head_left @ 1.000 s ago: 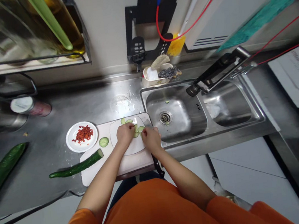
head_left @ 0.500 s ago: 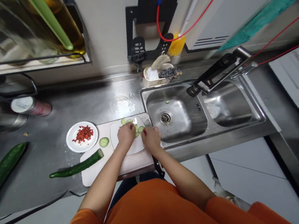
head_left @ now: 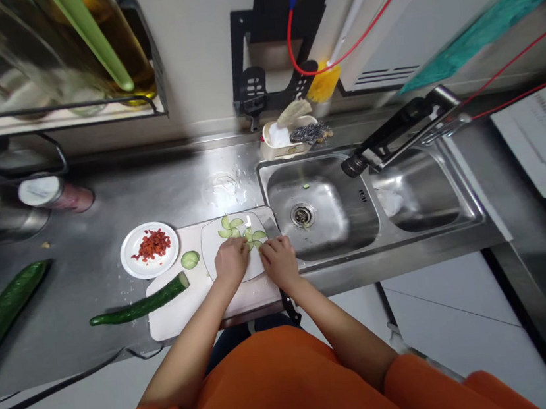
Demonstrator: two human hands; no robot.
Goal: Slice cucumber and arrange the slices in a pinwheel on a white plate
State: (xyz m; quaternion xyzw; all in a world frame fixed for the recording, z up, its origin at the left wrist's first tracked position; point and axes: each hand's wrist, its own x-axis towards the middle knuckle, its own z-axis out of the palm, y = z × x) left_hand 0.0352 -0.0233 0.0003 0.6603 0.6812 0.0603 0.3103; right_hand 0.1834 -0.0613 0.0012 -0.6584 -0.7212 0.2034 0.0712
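Observation:
Thin cucumber slices are laid out in curved groups on a white plate, which rests on a light cutting board. My left hand is closed over the plate's near part, its fingertips pinched at a slice by the lower group. Facing it, my right hand has its fingers bent and close together at the plate's right edge; whatever lies under them is hidden. Partly under the right hand lies a knife, handle toward me. A cut cucumber and a small pile of slices sit left of the plate.
Chopped red pieces fill the middle of a small white dish at the board's left corner. Farther left lies a whole cucumber. A double sink with a black faucet adjoins the board. Behind stands a scrubber holder.
Both hands have drawn back toward me, from the plate's middle to its nearer part. More of the cucumber slices on the plate now shows.

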